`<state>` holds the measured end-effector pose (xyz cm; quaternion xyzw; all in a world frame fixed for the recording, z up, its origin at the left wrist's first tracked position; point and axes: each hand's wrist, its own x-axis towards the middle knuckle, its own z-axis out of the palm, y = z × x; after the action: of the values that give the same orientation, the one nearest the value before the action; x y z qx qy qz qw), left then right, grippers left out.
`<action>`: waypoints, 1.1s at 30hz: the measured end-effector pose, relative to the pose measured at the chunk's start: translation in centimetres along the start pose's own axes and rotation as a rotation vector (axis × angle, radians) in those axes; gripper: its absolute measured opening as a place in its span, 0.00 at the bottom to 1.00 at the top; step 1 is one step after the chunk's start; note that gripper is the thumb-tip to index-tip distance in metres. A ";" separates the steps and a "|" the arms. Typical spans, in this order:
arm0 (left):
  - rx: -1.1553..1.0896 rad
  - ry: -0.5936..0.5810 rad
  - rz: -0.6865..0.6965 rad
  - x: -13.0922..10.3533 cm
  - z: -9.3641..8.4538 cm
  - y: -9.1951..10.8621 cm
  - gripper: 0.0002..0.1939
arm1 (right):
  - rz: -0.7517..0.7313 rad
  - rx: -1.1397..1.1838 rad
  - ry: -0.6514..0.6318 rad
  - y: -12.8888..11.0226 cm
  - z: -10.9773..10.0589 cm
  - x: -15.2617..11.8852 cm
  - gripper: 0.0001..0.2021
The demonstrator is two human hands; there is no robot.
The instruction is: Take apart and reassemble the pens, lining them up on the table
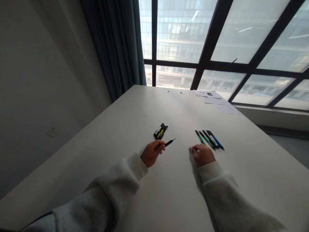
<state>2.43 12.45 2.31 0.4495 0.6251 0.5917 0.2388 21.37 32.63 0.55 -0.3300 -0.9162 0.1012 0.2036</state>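
Note:
My left hand [153, 152] is closed around a black pen [169, 142], whose thin tip points up and to the right, above the table. Just beyond that hand lies a small bunch of black pens [161, 130], one with a yellow part. My right hand [202, 154] rests low at the table with its fingers pinched on a small piece [190, 149], too small to make out. Past the right hand, several pens [211, 138] with green, white and blue parts lie side by side, slanting.
The white table [154, 199] narrows away toward the window. Paper sheets [217, 101] lie at its far right corner, and two small white items [182, 93] [167, 91] sit near the far edge. A dark curtain [116, 42] hangs beyond the left side.

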 end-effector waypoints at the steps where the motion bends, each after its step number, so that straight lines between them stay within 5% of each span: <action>1: -0.001 0.000 -0.001 0.0 0.0 0.0 0.15 | 0.003 -0.011 -0.006 0.0 0.0 0.0 0.06; 9: -0.005 -0.011 -0.033 0.0 0.0 -0.1 0.16 | -0.155 -0.157 0.098 0.3 1.2 0.0 0.05; 15: -0.085 -0.072 -0.156 0.0 0.0 0.1 0.19 | -0.354 0.061 0.332 -1.2 0.2 -0.1 0.09; 22: -0.425 -0.253 -0.332 0.2 0.0 0.8 0.26 | -0.537 0.250 0.321 -3.6 -1.2 -1.0 0.18; 29: -0.420 -0.354 -0.339 0.1 -0.1 0.9 0.24 | -0.451 0.494 0.278 -5.0 -2.2 -1.6 0.12; 33: -0.351 -0.369 -0.318 0.1 0.0 0.8 0.23 | -0.161 0.943 0.077 -6.0 -2.3 -2.2 0.05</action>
<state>2.63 12.44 3.07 0.3978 0.5217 0.5541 0.5123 20.47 26.75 3.84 -0.1331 -0.7849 0.4774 0.3719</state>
